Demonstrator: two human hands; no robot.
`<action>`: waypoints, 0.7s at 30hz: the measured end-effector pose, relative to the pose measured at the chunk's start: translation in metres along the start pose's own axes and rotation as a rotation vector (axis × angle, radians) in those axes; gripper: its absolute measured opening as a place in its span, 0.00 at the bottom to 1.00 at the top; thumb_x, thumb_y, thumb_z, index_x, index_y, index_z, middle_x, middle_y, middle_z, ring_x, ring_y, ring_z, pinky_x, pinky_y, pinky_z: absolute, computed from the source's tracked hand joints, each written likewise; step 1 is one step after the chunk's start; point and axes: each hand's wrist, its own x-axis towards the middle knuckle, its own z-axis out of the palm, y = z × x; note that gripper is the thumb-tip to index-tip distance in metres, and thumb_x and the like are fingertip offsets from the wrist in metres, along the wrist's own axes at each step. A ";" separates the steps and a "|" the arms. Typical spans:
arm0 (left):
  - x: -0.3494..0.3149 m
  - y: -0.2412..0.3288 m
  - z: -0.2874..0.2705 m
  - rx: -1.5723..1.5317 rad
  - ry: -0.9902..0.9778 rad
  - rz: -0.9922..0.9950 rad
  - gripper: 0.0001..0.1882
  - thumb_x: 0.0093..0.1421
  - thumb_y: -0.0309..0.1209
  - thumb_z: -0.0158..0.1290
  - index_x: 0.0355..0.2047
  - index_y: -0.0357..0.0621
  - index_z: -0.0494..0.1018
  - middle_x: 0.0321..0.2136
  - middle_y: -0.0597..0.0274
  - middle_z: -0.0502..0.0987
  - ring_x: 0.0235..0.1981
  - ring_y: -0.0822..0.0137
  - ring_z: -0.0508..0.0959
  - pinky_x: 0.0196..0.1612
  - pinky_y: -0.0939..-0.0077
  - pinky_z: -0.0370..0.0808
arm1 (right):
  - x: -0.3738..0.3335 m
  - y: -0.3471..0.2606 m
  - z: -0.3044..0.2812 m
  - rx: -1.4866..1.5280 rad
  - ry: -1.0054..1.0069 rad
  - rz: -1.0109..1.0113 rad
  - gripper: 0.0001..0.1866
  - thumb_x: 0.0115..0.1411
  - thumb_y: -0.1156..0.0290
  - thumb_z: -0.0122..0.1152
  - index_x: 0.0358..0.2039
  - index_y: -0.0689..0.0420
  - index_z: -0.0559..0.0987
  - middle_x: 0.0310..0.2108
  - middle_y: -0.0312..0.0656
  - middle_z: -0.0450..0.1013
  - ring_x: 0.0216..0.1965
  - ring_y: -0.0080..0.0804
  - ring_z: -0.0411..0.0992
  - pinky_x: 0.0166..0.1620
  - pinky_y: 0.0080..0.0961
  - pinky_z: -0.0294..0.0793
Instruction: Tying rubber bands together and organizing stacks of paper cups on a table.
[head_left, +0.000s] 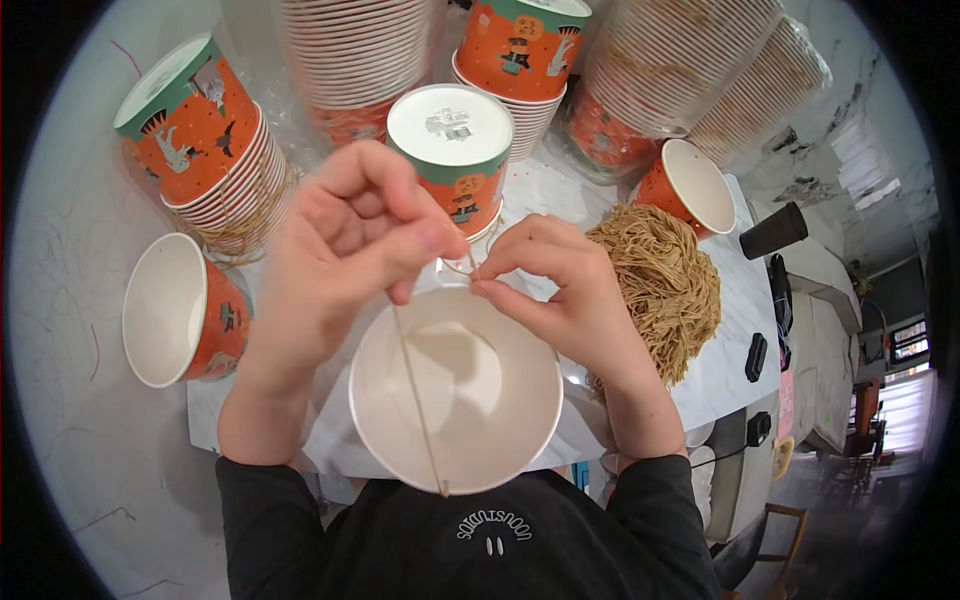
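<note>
A paper bucket (520,410) with a white inside stands in front of me, its open mouth facing up. A thin tan cord (416,390) runs from a small knot at its near rim, across the opening, up to my hands. My left hand (345,245), slightly blurred, is closed with thumb and forefinger pinching the cord above the far rim. Close beside it, my right hand (560,275) pinches the cord between thumb and fingertip. A short piece of cord shows between the two hands. The bucket's far rim is partly hidden by my fingers.
A heap of tan cords (665,285) lies to the right. Upside-down stacks of orange and green buckets (455,140) stand behind and at the left (205,140). Single buckets lie tipped at the left (165,310) and back right (700,185). A black cup (775,230) is farther right.
</note>
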 end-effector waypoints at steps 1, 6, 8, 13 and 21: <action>-0.001 0.002 -0.003 -0.013 0.026 0.069 0.15 0.62 0.22 0.61 0.35 0.48 0.64 0.31 0.58 0.81 0.19 0.85 0.67 0.23 0.92 0.63 | 0.000 0.001 0.001 -0.016 -0.030 0.024 0.06 0.56 0.76 0.72 0.34 0.62 0.84 0.32 0.41 0.80 0.35 0.33 0.78 0.39 0.26 0.75; -0.004 0.012 -0.008 -0.169 -0.072 -0.007 0.12 0.63 0.22 0.61 0.37 0.44 0.67 0.33 0.55 0.84 0.22 0.84 0.73 0.23 0.92 0.68 | -0.001 -0.011 -0.015 0.007 -0.328 0.352 0.13 0.65 0.66 0.66 0.44 0.61 0.82 0.27 0.45 0.79 0.30 0.37 0.79 0.34 0.31 0.75; -0.011 0.020 -0.004 -0.146 -0.064 -0.057 0.13 0.61 0.21 0.62 0.38 0.44 0.66 0.32 0.54 0.84 0.20 0.84 0.72 0.21 0.93 0.66 | -0.004 -0.006 -0.018 -0.035 -0.535 0.353 0.21 0.70 0.57 0.58 0.54 0.59 0.78 0.25 0.51 0.79 0.25 0.42 0.79 0.32 0.34 0.75; -0.036 0.032 0.007 -0.201 -0.077 -0.082 0.18 0.58 0.19 0.64 0.39 0.42 0.65 0.32 0.44 0.84 0.20 0.81 0.76 0.19 0.92 0.65 | 0.005 -0.019 -0.021 0.225 -0.945 0.465 0.31 0.68 0.52 0.53 0.60 0.66 0.74 0.25 0.49 0.80 0.22 0.36 0.79 0.31 0.32 0.79; -0.054 0.048 0.007 -0.142 0.086 0.411 0.19 0.51 0.17 0.63 0.36 0.41 0.64 0.22 0.49 0.78 0.19 0.65 0.79 0.25 0.84 0.73 | -0.003 -0.010 -0.006 0.347 -0.502 0.575 0.11 0.69 0.71 0.51 0.45 0.65 0.77 0.22 0.34 0.75 0.20 0.18 0.74 0.26 0.21 0.74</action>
